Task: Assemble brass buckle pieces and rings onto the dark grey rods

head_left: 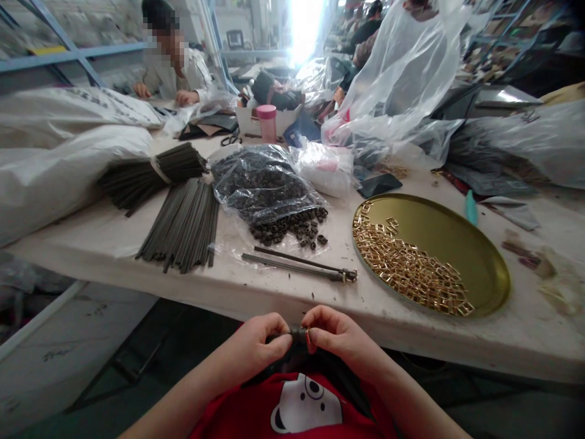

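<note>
In front of my lap, just off the table edge, my left hand (265,340) pinches a thin dark strap (298,334). A small gold buckle (308,337) sits at the strap's end, gripped between the thumb and fingers of my right hand (336,332). Most of the strap is hidden by my left hand. On the table beyond lie a few similar dark straps (297,262), gold buckles at their right ends. Loose dark loops (292,228) spill from a clear plastic bag (265,183). To the right, many gold buckles (411,268) fill part of a round gold tray (484,268).
A loose pile of dark straps (183,225) and a tied bundle (150,174) lie at the left, beside a large white sack (59,171). Behind stand a pink-lidded jar (267,125) and scissors (231,138). A co-worker (176,79) sits across the table.
</note>
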`<state>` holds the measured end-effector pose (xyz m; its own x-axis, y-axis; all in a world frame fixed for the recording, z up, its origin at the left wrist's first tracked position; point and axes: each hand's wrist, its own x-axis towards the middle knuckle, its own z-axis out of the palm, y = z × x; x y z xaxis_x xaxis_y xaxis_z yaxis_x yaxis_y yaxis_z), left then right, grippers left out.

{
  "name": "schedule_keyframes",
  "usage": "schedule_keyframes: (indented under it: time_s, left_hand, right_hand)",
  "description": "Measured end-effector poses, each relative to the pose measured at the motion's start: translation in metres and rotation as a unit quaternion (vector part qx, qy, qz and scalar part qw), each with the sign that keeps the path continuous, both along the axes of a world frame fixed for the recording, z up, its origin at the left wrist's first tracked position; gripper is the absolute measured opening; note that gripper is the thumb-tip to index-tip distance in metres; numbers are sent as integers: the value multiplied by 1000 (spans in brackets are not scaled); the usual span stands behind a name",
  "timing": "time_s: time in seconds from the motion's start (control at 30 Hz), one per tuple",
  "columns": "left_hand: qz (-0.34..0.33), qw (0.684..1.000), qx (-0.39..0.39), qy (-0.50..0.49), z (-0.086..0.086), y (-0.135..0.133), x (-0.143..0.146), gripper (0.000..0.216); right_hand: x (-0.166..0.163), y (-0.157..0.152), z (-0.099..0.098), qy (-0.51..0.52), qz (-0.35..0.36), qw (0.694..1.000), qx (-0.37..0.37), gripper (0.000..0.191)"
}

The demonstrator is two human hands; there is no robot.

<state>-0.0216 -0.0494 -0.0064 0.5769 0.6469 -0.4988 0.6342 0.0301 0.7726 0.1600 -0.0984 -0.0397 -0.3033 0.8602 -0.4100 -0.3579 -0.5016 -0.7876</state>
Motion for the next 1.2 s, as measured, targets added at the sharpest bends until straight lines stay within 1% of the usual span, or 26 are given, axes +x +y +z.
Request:
schedule_keyframes:
  time_s: [0.13,0.27,0.4,0.47,0.53,0.57,0.6,0.67,0.73,0.8,0.83,0.87,0.9,0.97,1.0,1.03,1.07,1.1,1.2]
  left_hand:
    - [-17,1000,-10,7,1,3,1,16]
    - [-28,999,14,27,6,4,6,17]
    - [-48,998,-19,41,11,1,9,18]
    - [-50,998,-1,47,12,-1,9,17]
    - [-40,998,28,41,12,-2,11,15]
    - [-29,999,25,30,12,-3,11,15]
    - [-13,1000,8,13,12,-5,12,15]
    - [24,998,-49,-26,13,-7,15,17]
    - [61,992,-94,-51,15,-11,16,18]
    - [83,989,-103,-62,16,-14,16,17]
    - [87,989,-99,-67,16,-16,15,17]
    - [87,989,-92,-71,16,-17,15,16]
    - [83,990,-84,-77,16,-18,14,16]
    - [76,991,-66,-85,16,-21,12,14]
    - [77,992,-58,-87,16,-22,12,14]
    - [82,991,-56,-88,17,-24,11,13]
    - [93,990,-61,-90,19,-25,11,12]
    - [106,987,-75,-93,21,-27,11,12]
    - [144,976,-130,-99,26,-33,12,13]
  right_hand:
    - [0,1,-5,22,4,1000,-16,26]
    - [-1,1,-9,27,-3,1000,-11,25]
    - [-2,-3,-14,28,4,999,-20,26]
    - [-2,-5,-16,22,0,1000,-13,27]
    - [-3,-8,-17,13,-15,1000,-1,25]
    - [-2,-9,-17,10,-23,1000,4,24]
    - [-1,-11,-17,9,-30,999,11,22]
    - [2,-13,-15,10,-36,999,31,19]
    - [6,-16,-10,1,-25,998,57,16]
    - [10,-18,-1,-55,-21,992,110,16]
    - [11,-18,5,-110,-20,981,158,18]
    - [11,-19,11,-177,-18,959,219,20]
    - [11,-19,17,-249,-12,924,288,23]
    - [7,-19,28,-369,18,833,412,24]
    - [5,-19,31,-406,34,794,451,21]
    - [3,-20,33,-428,45,768,474,18]
    - [2,-21,33,-438,47,755,486,16]
    - [0,-22,32,-441,45,751,490,16]
    - [0,-28,24,-440,29,763,473,14]
